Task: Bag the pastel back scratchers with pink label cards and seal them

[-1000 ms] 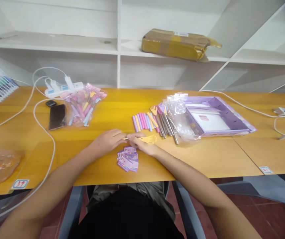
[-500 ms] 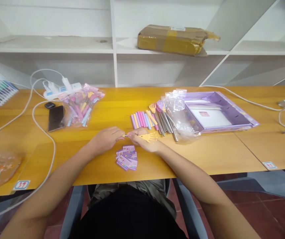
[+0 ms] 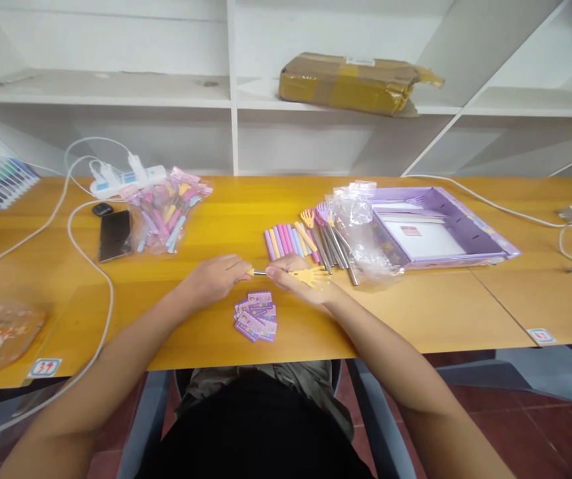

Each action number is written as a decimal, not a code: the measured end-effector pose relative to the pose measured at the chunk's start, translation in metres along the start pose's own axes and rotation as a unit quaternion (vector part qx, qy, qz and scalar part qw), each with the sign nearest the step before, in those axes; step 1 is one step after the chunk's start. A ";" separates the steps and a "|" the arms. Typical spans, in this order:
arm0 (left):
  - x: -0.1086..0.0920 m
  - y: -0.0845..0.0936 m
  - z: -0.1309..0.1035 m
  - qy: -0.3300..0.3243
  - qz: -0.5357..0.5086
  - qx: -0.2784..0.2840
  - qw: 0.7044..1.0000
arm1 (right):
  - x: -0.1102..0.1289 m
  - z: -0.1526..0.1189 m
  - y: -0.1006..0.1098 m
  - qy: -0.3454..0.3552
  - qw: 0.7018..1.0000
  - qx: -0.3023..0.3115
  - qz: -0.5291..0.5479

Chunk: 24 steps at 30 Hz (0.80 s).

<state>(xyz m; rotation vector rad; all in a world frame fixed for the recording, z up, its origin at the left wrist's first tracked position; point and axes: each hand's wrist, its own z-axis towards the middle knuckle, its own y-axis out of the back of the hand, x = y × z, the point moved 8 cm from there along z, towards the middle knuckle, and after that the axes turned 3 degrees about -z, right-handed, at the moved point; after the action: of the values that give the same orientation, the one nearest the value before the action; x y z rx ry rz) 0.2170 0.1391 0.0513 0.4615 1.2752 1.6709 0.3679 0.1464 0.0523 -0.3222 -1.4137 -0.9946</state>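
A yellow hand-shaped back scratcher (image 3: 310, 276) with a metal rod is held level between my two hands. My right hand (image 3: 290, 276) is closed around it just behind the yellow hand-shaped head, which lies across the palm and wrist. My left hand (image 3: 219, 278) grips the other end, where a bit of yellow sleeve shows; the rest of the sleeve is hidden in the fingers. Bare rod shows between the hands. Beyond my right hand lie a row of coloured sleeves (image 3: 286, 239) and several metal-rod back scratchers (image 3: 333, 243). Purple cards (image 3: 256, 316) lie below the hands.
A crumpled clear bag (image 3: 358, 229) leans by a purple box (image 3: 503, 251). Bagged back scratchers (image 3: 169, 209), a phone (image 3: 115, 236) and a power strip (image 3: 149, 175) are at the left. A white cable (image 3: 109, 293) crosses the table. A taped parcel (image 3: 346, 83) rests on the shelf.
My right hand has shifted slightly right with the back scratcher's head, and more metal rod shows between my hands. My left hand stays nearly in place.
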 end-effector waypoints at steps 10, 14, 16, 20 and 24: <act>-0.015 -0.010 0.000 0.000 0.069 0.005 0.998 | -0.025 0.002 -0.010 0.002 0.998 -0.059 -0.038; -0.008 -0.018 -0.004 0.046 0.042 0.067 0.996 | -0.036 0.004 -0.028 -0.041 0.998 -0.038 -0.004; -0.002 -0.020 -0.007 0.068 0.021 0.098 0.993 | -0.035 0.005 -0.029 -0.049 0.998 -0.041 0.005; 0.003 -0.016 -0.008 0.067 0.015 0.120 0.990 | -0.016 0.007 -0.024 0.000 0.999 -0.036 -0.026; 0.001 -0.014 -0.008 0.051 0.016 0.129 0.990 | 0.004 0.005 -0.018 0.056 0.995 -0.016 -0.080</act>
<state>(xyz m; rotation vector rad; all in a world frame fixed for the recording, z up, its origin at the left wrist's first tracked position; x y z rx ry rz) 0.2166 0.1362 0.0356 0.5581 1.5769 1.5786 0.3506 0.1384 0.0507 -0.1743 -1.3379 -1.1493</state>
